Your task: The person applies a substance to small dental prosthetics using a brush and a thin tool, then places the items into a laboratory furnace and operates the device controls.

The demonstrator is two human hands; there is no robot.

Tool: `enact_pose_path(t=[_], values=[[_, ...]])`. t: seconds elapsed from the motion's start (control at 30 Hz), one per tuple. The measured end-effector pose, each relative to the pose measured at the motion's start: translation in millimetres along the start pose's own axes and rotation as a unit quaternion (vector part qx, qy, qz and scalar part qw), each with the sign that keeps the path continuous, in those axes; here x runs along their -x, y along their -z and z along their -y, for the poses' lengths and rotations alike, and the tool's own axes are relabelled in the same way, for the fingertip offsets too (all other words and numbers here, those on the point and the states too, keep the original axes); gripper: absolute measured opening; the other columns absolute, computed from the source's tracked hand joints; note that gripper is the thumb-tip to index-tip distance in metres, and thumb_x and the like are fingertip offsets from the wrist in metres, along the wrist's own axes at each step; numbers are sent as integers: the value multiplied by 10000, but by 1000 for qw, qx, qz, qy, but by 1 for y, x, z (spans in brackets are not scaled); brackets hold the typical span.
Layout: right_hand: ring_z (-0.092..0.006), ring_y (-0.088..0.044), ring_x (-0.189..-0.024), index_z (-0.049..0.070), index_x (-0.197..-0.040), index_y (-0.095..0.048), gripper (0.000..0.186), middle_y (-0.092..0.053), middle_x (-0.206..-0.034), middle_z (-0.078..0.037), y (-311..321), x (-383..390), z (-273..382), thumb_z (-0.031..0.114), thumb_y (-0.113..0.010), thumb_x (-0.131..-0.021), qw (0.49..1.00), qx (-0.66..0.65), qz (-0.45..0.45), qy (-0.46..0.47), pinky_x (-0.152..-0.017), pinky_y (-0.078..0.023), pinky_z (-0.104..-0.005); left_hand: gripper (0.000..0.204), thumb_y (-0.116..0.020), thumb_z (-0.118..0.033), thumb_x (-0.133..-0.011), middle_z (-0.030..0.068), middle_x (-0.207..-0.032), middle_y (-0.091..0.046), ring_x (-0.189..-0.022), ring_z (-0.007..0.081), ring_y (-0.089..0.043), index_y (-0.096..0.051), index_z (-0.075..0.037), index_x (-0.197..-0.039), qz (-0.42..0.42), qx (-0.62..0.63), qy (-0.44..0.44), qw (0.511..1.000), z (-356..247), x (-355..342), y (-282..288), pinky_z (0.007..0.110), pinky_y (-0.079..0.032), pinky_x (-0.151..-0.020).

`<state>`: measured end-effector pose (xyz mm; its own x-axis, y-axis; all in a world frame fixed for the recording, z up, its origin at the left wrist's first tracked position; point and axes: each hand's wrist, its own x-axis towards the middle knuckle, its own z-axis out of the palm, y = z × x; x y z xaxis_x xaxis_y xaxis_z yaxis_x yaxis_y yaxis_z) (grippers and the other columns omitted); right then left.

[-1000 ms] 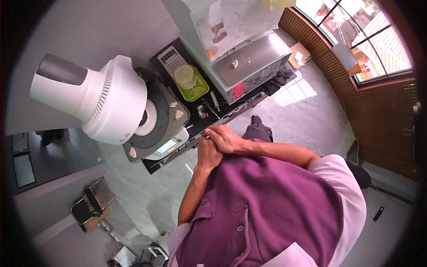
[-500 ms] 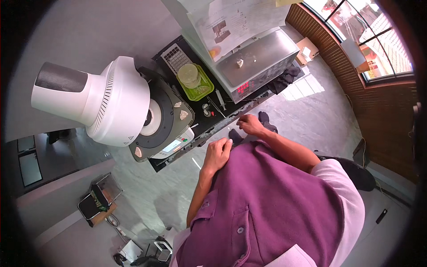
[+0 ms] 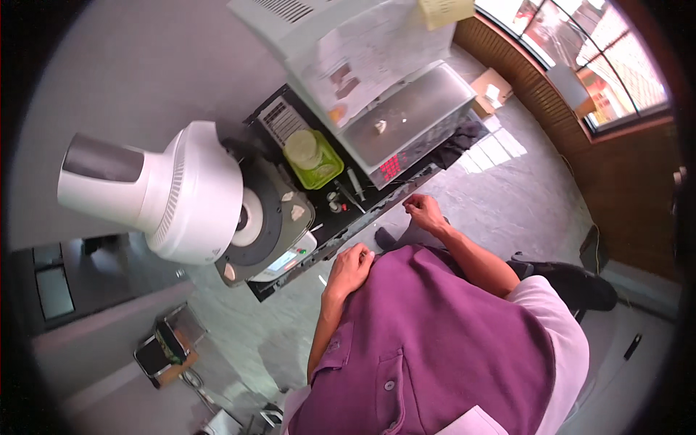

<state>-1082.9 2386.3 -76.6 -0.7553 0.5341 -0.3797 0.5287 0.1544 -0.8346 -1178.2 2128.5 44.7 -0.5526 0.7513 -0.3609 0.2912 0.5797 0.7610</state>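
My left hand [image 3: 349, 270] hangs in front of the purple apron, its fingers loosely curled and nothing visible in them. My right hand [image 3: 426, 212] is farther out, just off the counter's front edge, fingers bent inward and closed, with no object showing. Nearest the left hand is a white dome-topped machine [image 3: 196, 190] with a round dark plate [image 3: 262, 245] and a lit panel [image 3: 284, 259]. Small pale irregular pieces [image 3: 298, 212] lie on its deck. Neither hand touches the machine or the counter.
A green basket [image 3: 335, 170] holds a pale round container [image 3: 302, 148]. Beside it are a syringe [image 3: 356, 184] and small jars [image 3: 334, 204]. A grey metal-topped unit [image 3: 409, 119] with red digits stands right, a dark cloth [image 3: 462, 138] next to it. A black chair [image 3: 573, 286] is at right.
The view has tilted, so the counter and machines sit lower in the picture. My right hand has shifted slightly right, away from the left. Both hands stay curled.
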Motion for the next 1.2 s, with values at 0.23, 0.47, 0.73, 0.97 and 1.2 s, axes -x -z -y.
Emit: enact_pose_path(t=[0.23,0.47,0.73,0.97,1.2], values=[[-242,-676,-829,72,-1219,-669,398,-648,-1101,-158,75,-27,-27,130,-701,-827,973,69,-218,-24,-789,-556,-397,289,-620,-282,-974,201,-913,-709,-836,353,-695,-667,-1,-1025,27,-25,-10,999,-6,-25,-2,439,-534,-770],[-311,-699,-913,84,-1132,-709,304,-721,-934,-168,165,-59,-33,151,-688,-836,974,34,-221,-43,-847,-544,-415,294,-642,-275,-982,164,-921,-732,-844,267,-722,-672,6,-1067,32,-36,-9,999,-34,-64,-13,385,-551,-771],[-265,-694,-700,40,-1015,-761,204,-696,-735,-170,238,-64,-53,148,-651,-881,994,-3,-110,-2,-660,-529,-402,359,-592,-329,-1017,105,-752,-711,-706,187,-691,-680,9,-934,93,28,35,995,-122,-167,-70,345,-522,-669],[-302,-711,-746,30,-1035,-740,206,-729,-817,-183,336,-99,-98,123,-644,-879,996,51,-7,67,-713,-555,-414,262,-599,-268,-995,188,-823,-705,-753,349,-701,-637,-9,-1008,62,34,-12,997,-231,-258,-180,443,-518,-678],[-410,-692,-873,12,-972,-728,202,-709,-891,-234,403,-141,-116,135,-650,-833,963,234,-44,124,-791,-558,-474,272,-633,-237,-962,200,-961,-725,-892,330,-721,-668,-8,-1104,138,-13,-30,990,-294,-290,-242,417,-556,-809]])
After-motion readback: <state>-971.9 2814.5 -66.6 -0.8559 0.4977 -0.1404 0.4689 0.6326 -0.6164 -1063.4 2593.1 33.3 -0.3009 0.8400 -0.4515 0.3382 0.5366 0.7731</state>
